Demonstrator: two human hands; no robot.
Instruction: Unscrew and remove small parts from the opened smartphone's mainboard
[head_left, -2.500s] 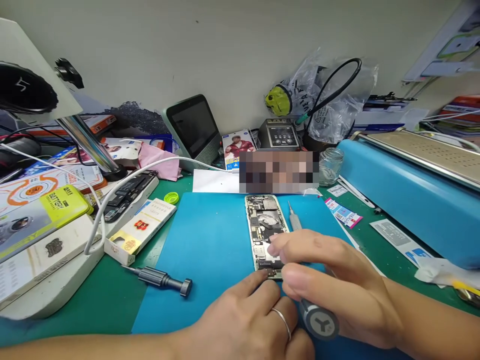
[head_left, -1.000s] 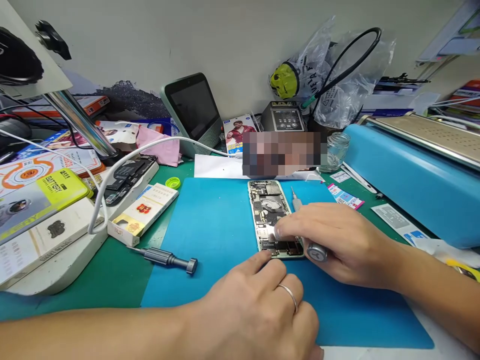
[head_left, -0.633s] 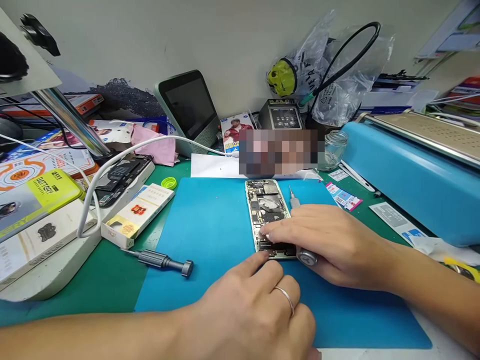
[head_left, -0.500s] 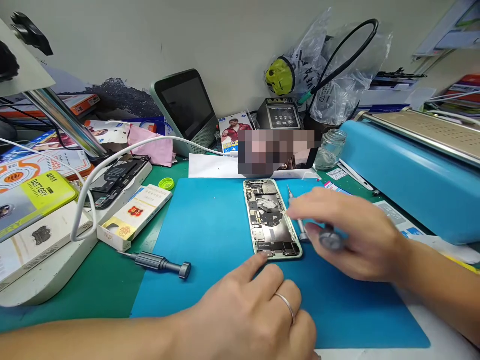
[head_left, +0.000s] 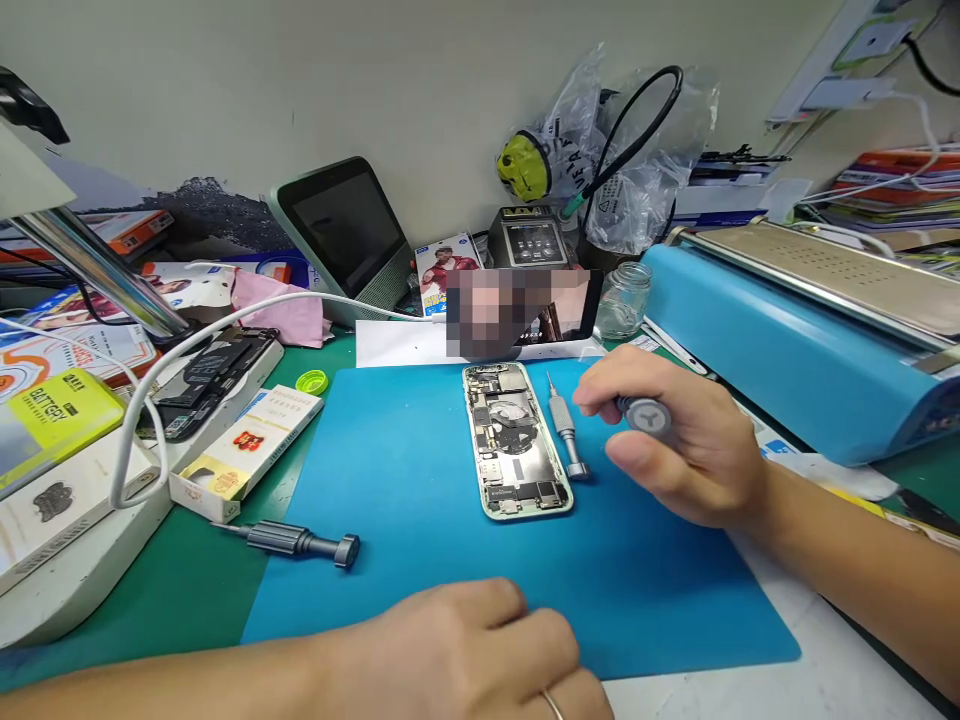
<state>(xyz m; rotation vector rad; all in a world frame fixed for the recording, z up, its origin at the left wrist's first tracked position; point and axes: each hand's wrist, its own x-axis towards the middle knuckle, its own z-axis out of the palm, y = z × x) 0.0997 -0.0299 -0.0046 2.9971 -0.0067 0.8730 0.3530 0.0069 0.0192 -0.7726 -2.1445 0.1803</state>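
An opened smartphone (head_left: pixel 517 440), its internal boards and battery exposed, lies on the blue mat (head_left: pixel 390 470). My right hand (head_left: pixel 690 445) is to the right of the phone and above the mat. Its fingers curl round a grey screwdriver (head_left: pixel 648 415), whose end cap with a Y mark faces me; its tip is hidden. A second screwdriver (head_left: pixel 564 428) lies between the phone and that hand. Below the phone, at the mat's front, my left hand (head_left: pixel 487 650) is closed with fingers curled under. I see nothing in it, though its fingertips are hidden.
Another screwdriver (head_left: pixel 300 542) lies across the mat's left edge. Boxes (head_left: pixel 247 445), a lamp post (head_left: pixel 105 270) and a white cable (head_left: pixel 124 420) crowd the left. Behind stand a tablet (head_left: pixel 562 305) and a glass jar (head_left: pixel 624 300). A blue machine (head_left: pixel 787 350) is at right.
My left hand has drawn back from the phone's lower edge, its index finger now curled in. My right hand has moved off the phone's right side with the screwdriver. The camera view has shifted.
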